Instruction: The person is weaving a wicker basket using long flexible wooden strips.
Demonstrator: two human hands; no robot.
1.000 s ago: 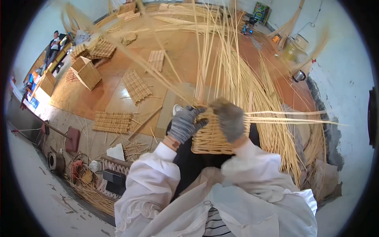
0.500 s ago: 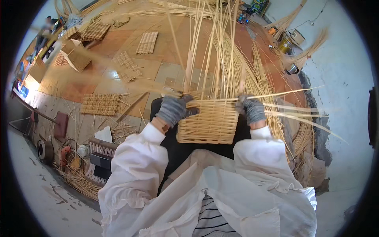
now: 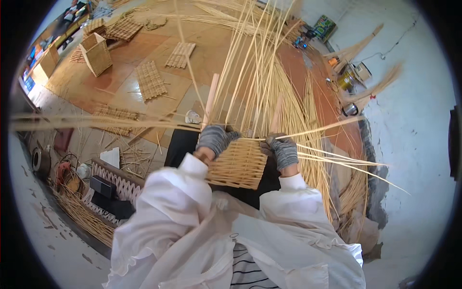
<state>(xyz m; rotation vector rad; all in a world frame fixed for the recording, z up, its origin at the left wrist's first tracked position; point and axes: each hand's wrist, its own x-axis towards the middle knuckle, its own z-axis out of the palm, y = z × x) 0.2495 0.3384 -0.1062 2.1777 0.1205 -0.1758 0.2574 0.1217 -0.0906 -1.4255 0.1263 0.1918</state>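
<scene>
Head view: the half-woven wicker basket (image 3: pixel 238 164) sits at centre on the lap. The gloved left hand (image 3: pixel 215 139) grips its ten-o'clock corner; the right hand (image 3: pixel 284 151) clamps the two-o'clock edge. It looks light, its loose stakes (image 3: pixel 250 72) springy and brittle; best held by the woven wall.

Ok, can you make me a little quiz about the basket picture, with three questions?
1. True or false: both hands wear grey gloves.
2. What does the left hand grip?
A. a hammer
B. the top edge of the half-woven basket
C. a paint can
3. Fill in: long pale ____ stick up out of the basket.

Key
1. True: the right hand is gloved in grey too, and it grips the basket's other side.
2. B
3. Canes. They fan upward, and more lie on the floor beside flat woven panels.
</scene>
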